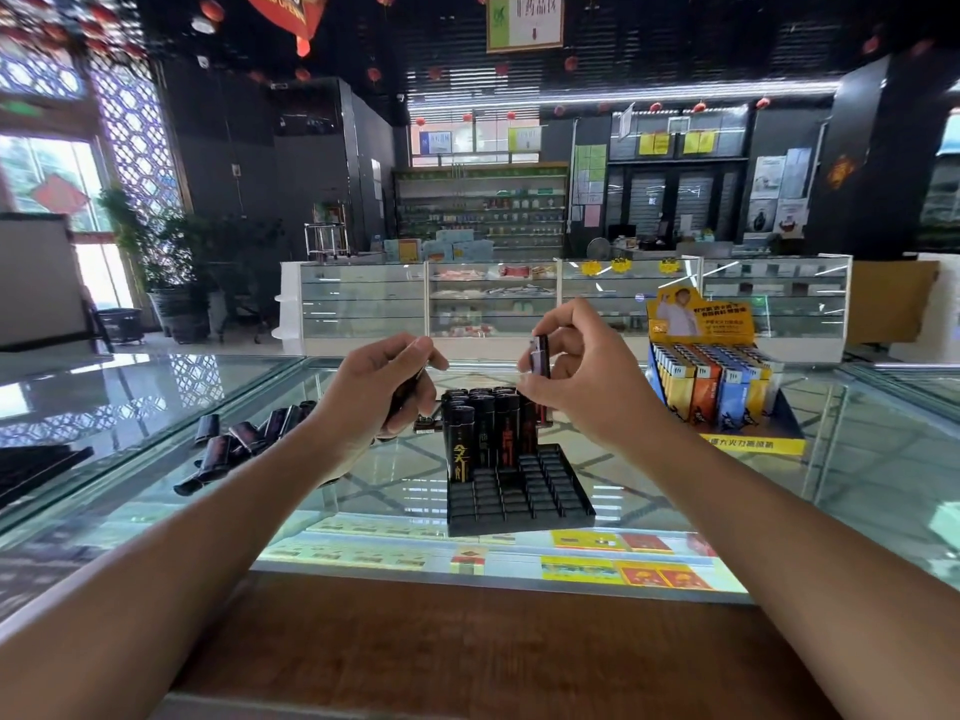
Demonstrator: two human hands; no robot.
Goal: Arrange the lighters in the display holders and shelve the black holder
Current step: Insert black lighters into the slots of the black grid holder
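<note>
Overhead, sign (524, 18) reads 非药品区; right hand (584, 379) pinches lighter (540, 354).

My left hand (374, 392) hides most of its dark lighter (408, 391); my right hand (587, 379) covers part of the upright lighter (540, 353). Forearm masks some loose lighters (244, 439).

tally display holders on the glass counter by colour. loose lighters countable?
Black holder: 1, partly filled
Yellow holder: 1, holds coloured lighters
Total: 2 holders
Loose lighters: overlapping pile to the left of the black holder, no sure count
</note>
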